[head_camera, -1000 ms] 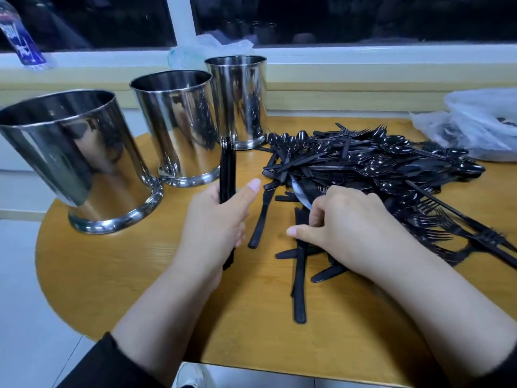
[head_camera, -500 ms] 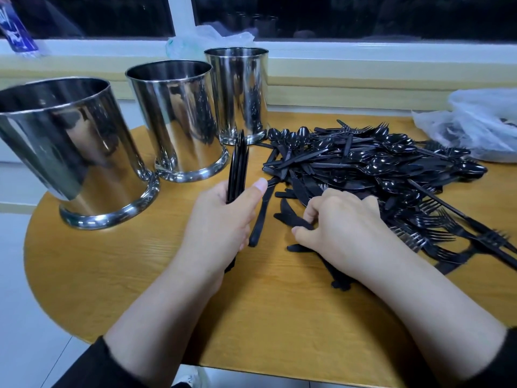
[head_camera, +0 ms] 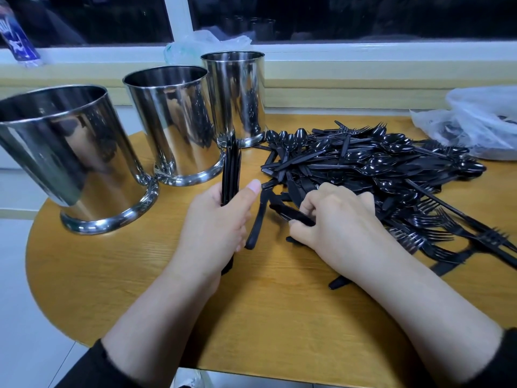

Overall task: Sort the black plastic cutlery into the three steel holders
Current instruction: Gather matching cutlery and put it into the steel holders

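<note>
Left grip is clamped on a knife bundle held upright – prob. to collect one kind before dropping it in a steel holder just beyond. Right grip pinches another knife at the pile's near edge on the table.

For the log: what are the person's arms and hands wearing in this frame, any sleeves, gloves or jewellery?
Both hands are bare: no gloves on the left hand or the right hand, and no rings, watch or bracelet visible. The forearms are uncovered. Each arm has a black sleeve pushed up toward the elbow: the left sleeve at the lower left edge, the right sleeve at the lower right corner.
</note>
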